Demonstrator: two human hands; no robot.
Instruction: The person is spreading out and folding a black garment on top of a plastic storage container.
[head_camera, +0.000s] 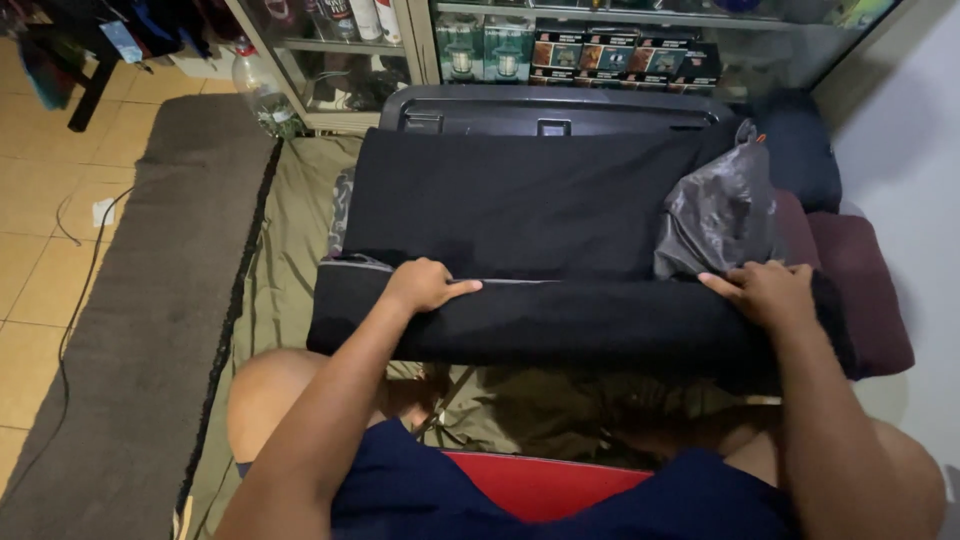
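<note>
**Rolling status: black fabric mat, near end rolled up**

Nearest the camera we see a red cloth panel (545, 485) between the knees, then an olive-green ground sheet (290, 240) spread on the floor. All places below are given relative to the thick black fabric mat (520, 205) that lies on this sheet.

On the near edge of the mat, a rolled portion (560, 325) runs across its full width. We judge this to be the part completed; the flat stretch beyond the roll is larger, so most of the rolling remains.

Our left hand (425, 285) lies on the left end of the roll, palm down, fingers curled over its top and thumb extended along the seam. Our right hand (765, 292) lies on the right end, fingers spread flat and pressing; neither hand closes around anything.

The mat looks soft, matte and dense, with a pale edge trim visible at the left.

On the mat's far right corner sits a crumpled grey plastic bag (718, 215). Beyond the far edge stands a black plastic case (550, 110), then a glass-fronted cabinet (420, 40).
</note>
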